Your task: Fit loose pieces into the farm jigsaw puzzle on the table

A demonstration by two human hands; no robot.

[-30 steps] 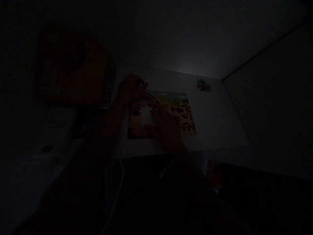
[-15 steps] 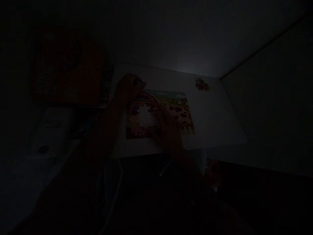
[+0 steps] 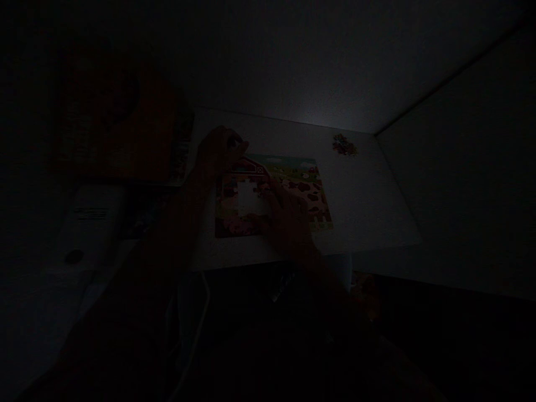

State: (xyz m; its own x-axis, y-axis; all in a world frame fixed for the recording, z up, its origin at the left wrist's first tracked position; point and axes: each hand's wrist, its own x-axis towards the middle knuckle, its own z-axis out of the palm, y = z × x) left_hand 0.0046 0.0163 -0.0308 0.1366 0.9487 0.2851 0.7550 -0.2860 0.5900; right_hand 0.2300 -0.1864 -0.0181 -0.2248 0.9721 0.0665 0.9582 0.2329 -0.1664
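The scene is very dark. A farm jigsaw puzzle (image 3: pixel 293 184) with a red barn and a spotted cow lies on a white table (image 3: pixel 368 206). It has a white gap (image 3: pixel 248 197) left of its middle. My left hand (image 3: pixel 218 149) rests at the puzzle's upper left corner, fingers curled; whether anything is in them is lost in the dark. My right hand (image 3: pixel 287 220) lies over the puzzle's lower middle, fingers stretched toward the gap's right edge.
A small loose cluster of puzzle pieces (image 3: pixel 344 145) sits near the table's far right corner. A dark orange box (image 3: pixel 121 123) stands at the left. A white surface (image 3: pixel 87 223) lies left of the table. A wall rises at the right.
Both hands stay almost where they were. The view has drifted slightly, and my right hand's fingers have shifted a little along the gap's edge.
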